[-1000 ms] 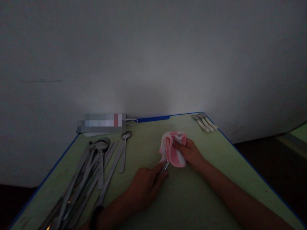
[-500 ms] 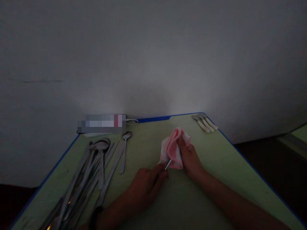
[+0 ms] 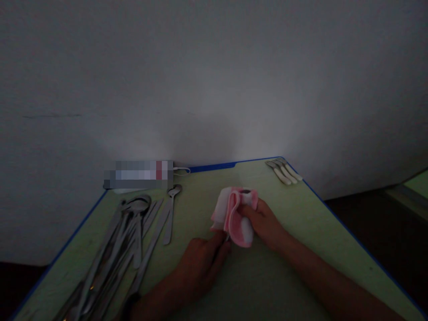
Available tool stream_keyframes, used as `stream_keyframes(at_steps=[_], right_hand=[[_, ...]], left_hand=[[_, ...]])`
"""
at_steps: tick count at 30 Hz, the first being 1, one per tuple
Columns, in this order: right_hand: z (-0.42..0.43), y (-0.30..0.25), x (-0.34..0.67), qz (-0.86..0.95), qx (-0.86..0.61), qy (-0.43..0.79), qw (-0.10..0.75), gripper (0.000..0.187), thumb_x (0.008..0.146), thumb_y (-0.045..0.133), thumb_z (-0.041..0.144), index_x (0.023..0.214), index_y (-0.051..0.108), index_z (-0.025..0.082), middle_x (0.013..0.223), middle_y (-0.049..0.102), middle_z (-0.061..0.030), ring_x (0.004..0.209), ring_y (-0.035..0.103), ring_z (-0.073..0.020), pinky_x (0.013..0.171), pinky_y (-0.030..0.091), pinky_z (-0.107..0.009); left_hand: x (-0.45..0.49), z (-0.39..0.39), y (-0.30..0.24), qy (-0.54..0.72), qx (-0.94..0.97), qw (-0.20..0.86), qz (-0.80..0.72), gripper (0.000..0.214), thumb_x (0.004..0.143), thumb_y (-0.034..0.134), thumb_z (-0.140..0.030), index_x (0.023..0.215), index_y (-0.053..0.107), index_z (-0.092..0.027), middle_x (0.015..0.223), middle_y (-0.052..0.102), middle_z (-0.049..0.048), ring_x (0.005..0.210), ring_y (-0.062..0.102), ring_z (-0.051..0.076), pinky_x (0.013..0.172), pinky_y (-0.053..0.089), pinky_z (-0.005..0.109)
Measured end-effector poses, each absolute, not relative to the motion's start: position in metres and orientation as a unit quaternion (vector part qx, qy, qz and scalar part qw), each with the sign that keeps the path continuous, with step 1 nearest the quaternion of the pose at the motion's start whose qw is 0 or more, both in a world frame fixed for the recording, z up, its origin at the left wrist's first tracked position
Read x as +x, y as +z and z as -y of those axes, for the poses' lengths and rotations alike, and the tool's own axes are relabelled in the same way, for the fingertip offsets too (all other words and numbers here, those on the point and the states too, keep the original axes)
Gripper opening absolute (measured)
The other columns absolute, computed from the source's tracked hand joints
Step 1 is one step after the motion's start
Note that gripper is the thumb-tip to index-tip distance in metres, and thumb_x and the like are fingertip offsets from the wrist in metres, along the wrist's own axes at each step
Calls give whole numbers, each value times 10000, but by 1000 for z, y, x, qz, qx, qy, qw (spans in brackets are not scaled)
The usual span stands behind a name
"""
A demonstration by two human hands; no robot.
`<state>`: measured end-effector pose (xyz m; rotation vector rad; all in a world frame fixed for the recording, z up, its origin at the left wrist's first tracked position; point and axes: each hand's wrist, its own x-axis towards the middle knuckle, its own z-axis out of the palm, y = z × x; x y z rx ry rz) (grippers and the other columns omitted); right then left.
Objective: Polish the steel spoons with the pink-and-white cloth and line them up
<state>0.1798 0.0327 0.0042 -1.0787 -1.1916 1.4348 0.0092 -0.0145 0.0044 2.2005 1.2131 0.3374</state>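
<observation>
My right hand (image 3: 264, 218) is closed on a folded pink and white cloth (image 3: 222, 205), thumb pressed against its near folds. The cloth is wrapped around a piece of metal cutlery (image 3: 228, 237). Only a short shiny bit of its shank shows below the cloth, so its kind is hidden. My left hand (image 3: 203, 258) pinches the near end of that cutlery just under the cloth. A dark patch shows at the cloth's top; I cannot tell whether it is metal or print.
To the left lies a pile of metal spoons and other cutlery (image 3: 137, 232), with a single spoon (image 3: 171, 214) beside it. Three white-handled utensils (image 3: 284, 171) lie at the far right corner. A blurred-out box-like object (image 3: 140, 174) with a white cord sits at the back left against the wall.
The cloth and my right hand have slid down along the cutlery toward my left hand, so less metal shows. The cloth's folds have opened out a little.
</observation>
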Motion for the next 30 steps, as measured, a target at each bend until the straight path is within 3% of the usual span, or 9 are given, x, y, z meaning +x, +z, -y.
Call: stream_keyframes(at_steps=[5, 9, 13, 18, 23, 30], right_hand=[[-37, 10, 183, 525, -410, 525, 531, 295, 778, 548, 346, 1026, 565, 186, 917, 636, -23, 817, 574, -153, 736, 445, -264], [-41, 8, 187, 555, -468, 423, 542, 311, 802, 490, 455, 754, 563, 156, 637, 555, 14, 562, 471, -109, 520, 370, -214], [-30, 4, 178, 495, -534, 422, 540, 422, 785, 469, 536, 577, 445, 169, 483, 395, 44, 440, 319, -78, 409, 229, -208], [-8, -2, 155, 397, -472, 568, 545, 471, 772, 424, 610, 726, 549, 159, 552, 512, 6, 451, 416, -99, 435, 295, -219], [-19, -7, 159, 383, -464, 566, 564, 394, 768, 497, 536, 744, 576, 150, 596, 549, 5, 522, 457, -108, 499, 352, -221], [-43, 7, 188, 468, -401, 559, 554, 224, 731, 601, 291, 918, 589, 167, 805, 614, -12, 722, 545, -145, 662, 428, -253]], left_hand=[[10, 12, 5, 133, 817, 303, -471, 298, 947, 261, -337, 877, 499, -174, 674, 580, 9, 583, 570, 154, 552, 358, 240], [9, 13, 6, 133, 815, 309, -471, 295, 949, 261, -345, 855, 492, -187, 624, 552, -16, 557, 560, 149, 529, 342, 236], [7, 17, 10, 160, 822, 328, -438, 259, 948, 272, -322, 963, 497, -194, 769, 613, 6, 670, 591, 160, 636, 393, 245], [7, 19, 11, 146, 816, 343, -442, 308, 946, 262, -322, 943, 538, -184, 804, 627, 30, 697, 587, 170, 669, 412, 258], [8, 11, 13, 188, 776, 398, -452, 278, 933, 309, -351, 951, 538, -194, 818, 622, 12, 724, 580, 158, 680, 423, 235], [-5, 14, 22, 165, 698, 618, -322, 255, 891, 431, -380, 1028, 501, -177, 755, 610, 7, 676, 553, 133, 624, 430, 218]])
